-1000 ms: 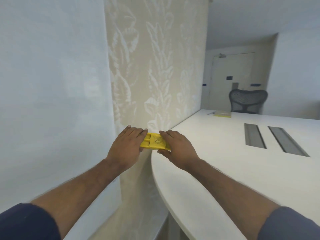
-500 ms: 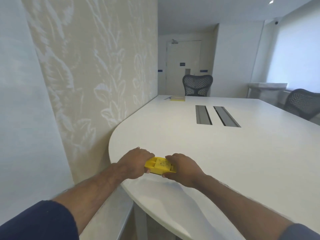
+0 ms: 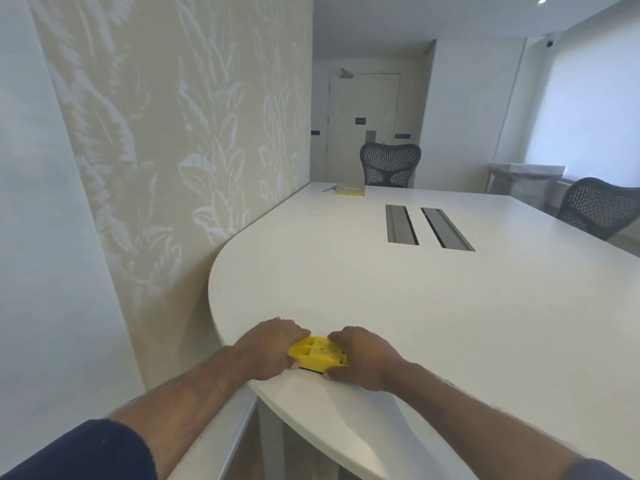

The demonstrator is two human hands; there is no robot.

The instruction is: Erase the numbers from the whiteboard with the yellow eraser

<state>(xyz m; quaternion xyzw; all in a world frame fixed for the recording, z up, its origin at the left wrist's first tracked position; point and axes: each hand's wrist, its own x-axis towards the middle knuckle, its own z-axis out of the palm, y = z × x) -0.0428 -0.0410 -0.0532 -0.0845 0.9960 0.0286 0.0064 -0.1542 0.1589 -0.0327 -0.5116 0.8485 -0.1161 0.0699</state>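
The yellow eraser [image 3: 318,353] rests flat on the near rounded edge of the white table [image 3: 450,306]. My left hand [image 3: 268,348] grips its left end and my right hand [image 3: 363,356] grips its right end, so only the middle of the eraser shows. The whiteboard [image 3: 45,237] fills the left side of the view as a pale glossy surface, and I see no numbers on the part in view.
A patterned beige wall panel [image 3: 180,150] stands between the whiteboard and the table. Two grey cable slots [image 3: 429,228] sit in the tabletop, a yellow-edged pad [image 3: 349,190] at its far end. Two mesh chairs [image 3: 389,164] stand beyond, near a door.
Both hands carried the eraser from up against the wall panel down onto the table's near edge. My view swung right, away from the whiteboard, toward the room.
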